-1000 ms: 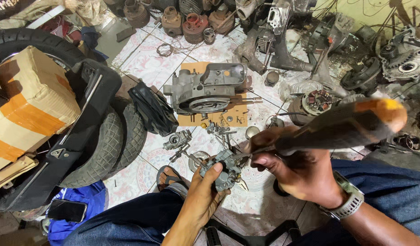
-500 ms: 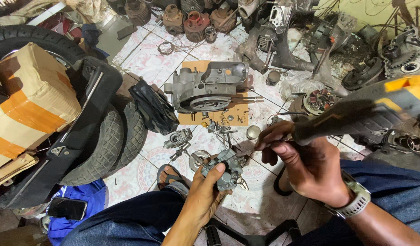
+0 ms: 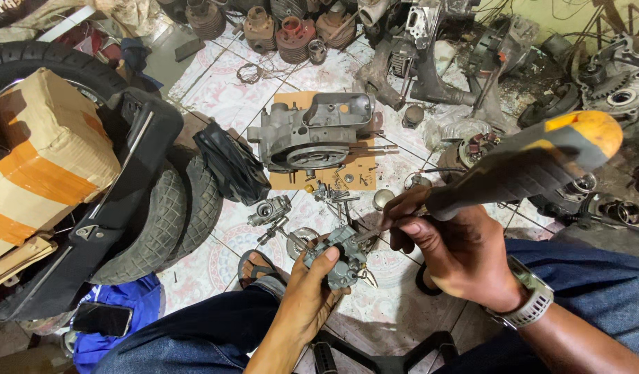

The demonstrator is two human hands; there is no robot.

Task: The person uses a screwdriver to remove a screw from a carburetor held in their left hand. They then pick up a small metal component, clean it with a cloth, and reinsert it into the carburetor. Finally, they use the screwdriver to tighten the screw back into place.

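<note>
My left hand (image 3: 307,291) grips a small grey metal carburetor (image 3: 340,255) just above my knees. My right hand (image 3: 458,251) holds a screwdriver (image 3: 534,163) with a black and orange handle; its thin shaft runs down to the carburetor's right side. The handle points up and to the right, close to the camera. A watch with a light band sits on my right wrist (image 3: 526,298).
A grey engine casing (image 3: 312,131) lies on cardboard (image 3: 354,173) on the tiled floor, with loose screws and a second small carburetor (image 3: 269,209) nearby. Tyres (image 3: 174,215), a taped cardboard box (image 3: 42,159), a phone (image 3: 101,318) and engine parts (image 3: 430,62) surround me.
My right hand has tilted the screwdriver, so the handle swung slightly up and right. My left hand keeps the carburetor in about the same place.
</note>
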